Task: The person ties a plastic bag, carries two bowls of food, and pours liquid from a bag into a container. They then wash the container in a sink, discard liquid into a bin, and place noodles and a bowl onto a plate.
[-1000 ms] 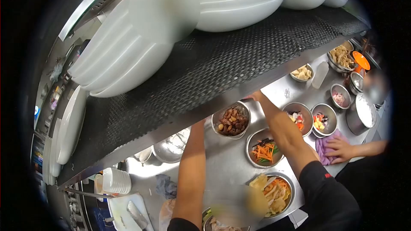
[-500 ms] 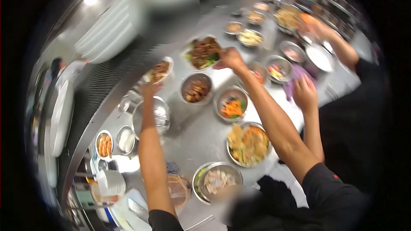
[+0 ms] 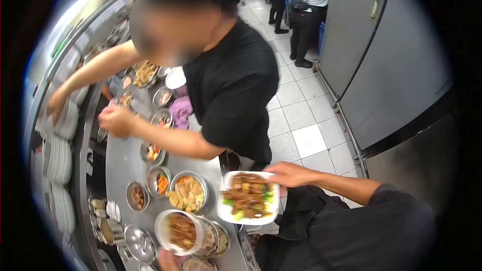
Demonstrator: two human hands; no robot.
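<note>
My right hand (image 3: 293,175) grips the edge of a white square dish (image 3: 225,216) filled with brown sauced meat and green vegetables. The dish is held near my body, at the counter's edge. Lower down, my left hand (image 3: 169,261) is closed on the side of a white bowl (image 3: 161,230) with brown strips of food, raised over the metal counter. Part of that hand is cut off by the lower edge of the view. Behind the white bowl, metal bowls of pale food are partly hidden.
Steel bowls of fried food (image 3: 187,198), shredded carrot (image 3: 161,182) and brown pieces (image 3: 136,196) stand on the counter (image 3: 118,160). A co-worker in black (image 3: 236,85) reaches toward stacked white plates (image 3: 59,160). Tall grey doors (image 3: 391,65) flank the tiled aisle (image 3: 293,105), where other people stand.
My view has swung right toward the aisle. Both my hands have drawn back from the far counter, carrying the square dish and the white bowl. The co-worker's arm now reaches to the plates.
</note>
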